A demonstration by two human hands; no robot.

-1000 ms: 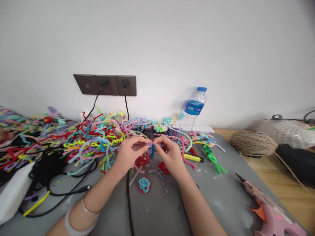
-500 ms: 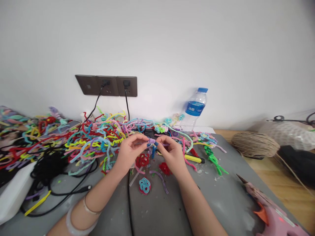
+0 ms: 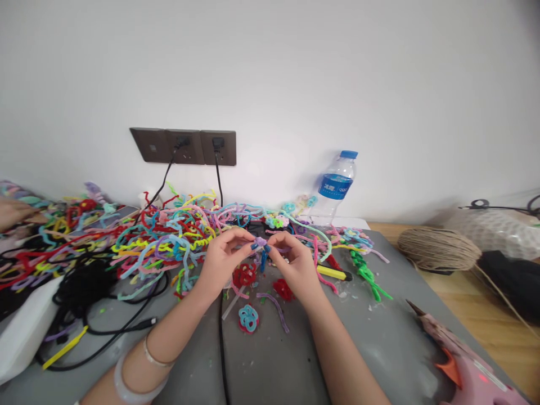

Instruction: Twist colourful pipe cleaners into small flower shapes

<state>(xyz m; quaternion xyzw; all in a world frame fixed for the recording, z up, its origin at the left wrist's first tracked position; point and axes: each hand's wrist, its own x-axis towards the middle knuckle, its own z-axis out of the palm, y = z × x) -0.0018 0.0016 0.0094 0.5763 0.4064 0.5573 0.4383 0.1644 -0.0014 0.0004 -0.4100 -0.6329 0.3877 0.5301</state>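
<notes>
Between the fingertips of both hands is a small purple pipe-cleaner piece (image 3: 260, 242), over the middle of the grey table. My left hand (image 3: 225, 256) pinches it from the left and my right hand (image 3: 291, 256) from the right, with the fingertips close together. Just below the hands lie a red pipe-cleaner flower (image 3: 244, 275) and another red one (image 3: 283, 289). Nearer to me are a light blue flower with a pink edge (image 3: 248, 318) and a loose purple strip (image 3: 276, 308).
A tangled pipe-cleaner pile (image 3: 169, 230) covers the back left. A bottle (image 3: 336, 185) stands by the wall. At right are a yellow cutter (image 3: 332, 273), green pieces (image 3: 366, 275), a twine ball (image 3: 439, 247) and a pink glue gun (image 3: 468, 365). Black cables (image 3: 90, 287) lie left.
Another person's hand has come into view at the far left edge, over the pile. My hands stay in almost the same place, with the fingertips slightly shifted on the purple piece.
</notes>
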